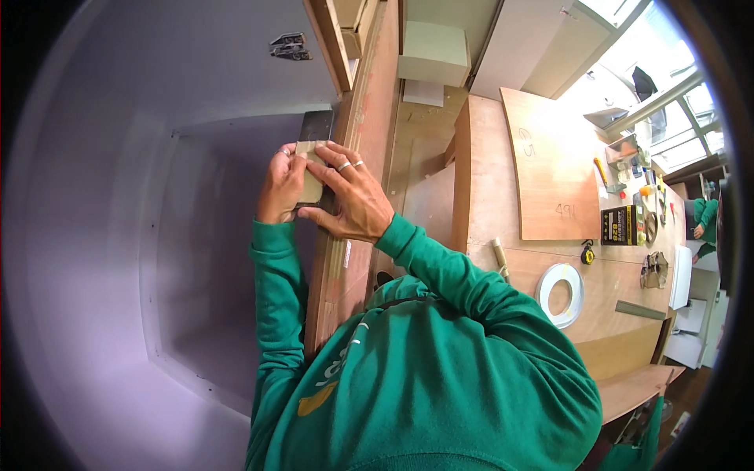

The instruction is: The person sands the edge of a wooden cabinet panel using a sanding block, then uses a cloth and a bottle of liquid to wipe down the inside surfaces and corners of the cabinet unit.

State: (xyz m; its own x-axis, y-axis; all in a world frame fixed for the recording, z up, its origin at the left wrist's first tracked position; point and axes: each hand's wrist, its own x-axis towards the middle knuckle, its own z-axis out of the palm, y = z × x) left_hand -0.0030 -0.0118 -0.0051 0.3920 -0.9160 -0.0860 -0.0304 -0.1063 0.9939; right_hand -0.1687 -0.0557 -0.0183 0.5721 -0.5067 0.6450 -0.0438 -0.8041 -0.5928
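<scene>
Tan block, small, two-handed hold

Item: one tan, rectangular block (pixel 311 188), lying over a dark strip (pixel 318 125) at the edge of a reddish-brown wooden board (pixel 377 102). Strip extended beyond the grip's far end; board ran along its right side.

Grip: left hand (pixel 280 187) clasped the block's left side and far end; right hand (pixel 355 192) grasped it too, fingers laid over the top, thumb by the near end.

Handling (judged): light, stiff, matt, not slippery, hardly fragile; best held by long sides and ends. Material uncertain.

Markings: none made out on the block. Well right of the grip, a plywood panel (pixel 554 161) bore dark handwritten marks; beyond, slightly nearer the wearer, a dark can (pixel 620 226) carried a printed label. Below the grip, the green sweatshirt (pixel 448 385) showed pale lettering.
</scene>
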